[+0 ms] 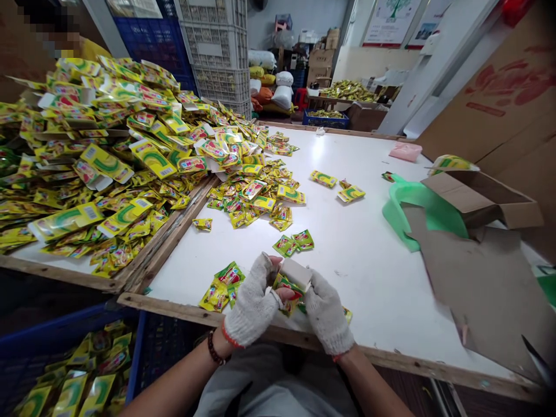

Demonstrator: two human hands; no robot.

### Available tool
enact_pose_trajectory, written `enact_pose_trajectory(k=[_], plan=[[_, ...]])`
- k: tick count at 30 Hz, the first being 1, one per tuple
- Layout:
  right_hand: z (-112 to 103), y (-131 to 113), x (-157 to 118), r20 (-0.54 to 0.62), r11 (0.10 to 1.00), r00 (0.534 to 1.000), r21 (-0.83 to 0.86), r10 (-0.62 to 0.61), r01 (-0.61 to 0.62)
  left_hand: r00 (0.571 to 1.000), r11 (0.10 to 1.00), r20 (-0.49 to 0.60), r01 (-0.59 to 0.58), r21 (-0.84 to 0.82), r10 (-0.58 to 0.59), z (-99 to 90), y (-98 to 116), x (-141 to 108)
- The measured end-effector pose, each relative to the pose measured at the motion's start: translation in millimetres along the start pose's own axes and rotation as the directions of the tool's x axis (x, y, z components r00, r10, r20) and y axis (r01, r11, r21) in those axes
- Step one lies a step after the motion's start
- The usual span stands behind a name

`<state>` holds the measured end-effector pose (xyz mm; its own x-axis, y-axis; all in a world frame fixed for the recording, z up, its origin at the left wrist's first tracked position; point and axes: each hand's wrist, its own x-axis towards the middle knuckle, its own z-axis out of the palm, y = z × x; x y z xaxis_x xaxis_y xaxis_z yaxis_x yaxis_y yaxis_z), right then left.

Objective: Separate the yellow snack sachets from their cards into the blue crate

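White worktable (382, 313) spans the middle of the frame, with a heap of yellow cartons and sachets (143, 139) at upper left. At lower centre, both gloved hands are close together, closed on a small carton (296, 274), grey card facing up: the left hand (252, 304) at its left end, the right hand (326, 310) at its right. A green-and-red sachet (284, 284) shows just below it, by the left thumb. A light grip should spare the thin card from buckling; the sachet is best kept flat, clear of the carton's edges.
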<state>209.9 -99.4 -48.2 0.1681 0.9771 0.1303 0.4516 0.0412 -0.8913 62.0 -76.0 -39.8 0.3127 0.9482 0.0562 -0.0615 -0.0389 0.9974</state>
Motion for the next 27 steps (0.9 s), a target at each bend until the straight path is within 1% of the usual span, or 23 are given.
enact_pose_trajectory(k=[2,3,4,5,6,7,8,10,12,14,15,16,17,18,19,20,21,22,23,24,25,26,27], plan=[[-1.9,1.2,-1.3,-0.084,0.998,0.995,0.033,-0.057,0.06,0.999,1.0,-0.052,0.014,0.026,-0.013,-4.7,-4.5,-2.7],[-4.2,1.6,-3.1,-0.1,0.993,0.989,0.044,-0.107,0.112,0.998,0.999,-0.057,0.038,0.034,-0.036,-8.4,-6.8,-4.6],[-7.3,1.5,-5.1,-0.087,0.983,0.982,0.048,-0.171,0.175,0.997,0.997,-0.054,0.062,0.046,-0.06,-12.2,-9.0,-6.7],[-10.7,0.6,-6.6,-0.05,0.968,0.968,0.045,-0.244,0.246,0.996,0.995,-0.05,0.08,0.062,-0.077,-15.7,-10.9,-8.7],[-14.3,-1.4,-7.1,0.011,0.949,0.949,0.038,-0.314,0.314,0.995,0.993,-0.04,0.089,0.075,-0.086,-18.4,-12.2,-10.3],[-17.7,-4.4,-6.1,0.092,0.927,0.923,0.031,-0.374,0.373,0.996,0.992,-0.028,0.091,0.082,-0.089,-20.0,-13.1,-11.6],[-20.5,-8.3,-3.6,0.183,0.911,0.894,0.028,-0.409,0.411,0.996,0.993,-0.016,0.088,0.082,-0.087,-20.4,-13.7,-12.5],[-24.4,-17.8,5.1,0.346,0.906,0.846,0.027,-0.405,0.423,0.997,0.996,-0.002,0.071,0.05,-0.071,-18.4,-14.6,-13.4],[-25.6,-26.0,14.6,0.469,0.924,0.815,0.009,-0.341,0.382,0.999,0.998,0.0,0.045,0.041,-0.045,-15.3,-15.6,-14.0],[-24.1,-29.0,19.6,0.526,0.941,0.798,0.01,-0.293,0.339,1.0,0.994,-0.002,0.01,0.113,-0.01,-13.8,-16.4,-14.4],[-22.3,-28.0,19.2,0.526,0.945,0.799,0.029,-0.291,0.325,1.0,0.986,0.0,-0.008,0.164,0.008,-14.1,-16.3,-14.3],[-19.8,-25.4,16.7,0.495,0.951,0.818,0.058,-0.292,0.305,1.0,0.977,0.008,-0.023,0.21,0.022,-14.9,-15.6,-14.0],[-16.6,-21.4,12.3,0.432,0.958,0.856,0.093,-0.285,0.271,0.999,0.969,0.017,-0.036,0.243,0.032,-16.1,-14.4,-13.3],[-13.1,-16.5,6.6,0.344,0.967,0.905,0.133,-0.249,0.216,0.999,0.963,0.023,-0.045,0.265,0.04,-17.4,-12.7,-12.3],[-9.5,-11.2,0.0,0.244,0.974,0.952,0.179,-0.183,0.141,0.999,0.959,0.028,-0.049,0.281,0.043,-18.7,-10.7,-11.0],[-6.2,-6.1,-6.6,0.151,0.971,0.984,0.231,-0.097,0.061,0.999,0.954,0.034,-0.05,0.295,0.042,-19.8,-8.4,-9.6],[-3.3,-1.6,-12.6,0.073,0.962,0.997,0.272,-0.009,-0.011,0.998,0.95,0.041,-0.053,0.307,0.042,-20.5,-6.2,-8.2],[-1.1,1.9,-17.5,0.014,0.955,0.998,0.29,0.057,-0.059,0.998,0.947,0.049,-0.06,0.314,0.047,-20.9,-4.1,-6.9],[0.4,4.4,-21.0,-0.035,0.958,0.995,0.276,0.092,-0.079,0.997,0.946,0.06,-0.071,0.316,0.055,-21.0,-2.3,-5.8],[1.1,5.7,-22.9,-0.074,0.97,0.993,0.232,0.091,-0.071,0.995,0.946,0.072,-0.084,0.312,0.065,-20.8,-0.9,-5.0],[1.2,5.9,-23.3,-0.096,0.984,0.994,0.172,0.062,-0.045,0.994,0.948,0.081,-0.096,0.302,0.074,-20.5,0.1,-4.5],[0.6,5.3,-22.6,-0.09,0.993,0.996,0.114,0.024,-0.014,0.993,0.951,0.087,-0.099,0.294,0.077,-20.2,0.6,-4.2],[-0.4,4.0,-21.0,-0.059,0.997,0.998,0.073,-0.012,0.017,0.993,0.953,0.091,-0.092,0.287,0.068,-20.0,0.8,-3.9]])
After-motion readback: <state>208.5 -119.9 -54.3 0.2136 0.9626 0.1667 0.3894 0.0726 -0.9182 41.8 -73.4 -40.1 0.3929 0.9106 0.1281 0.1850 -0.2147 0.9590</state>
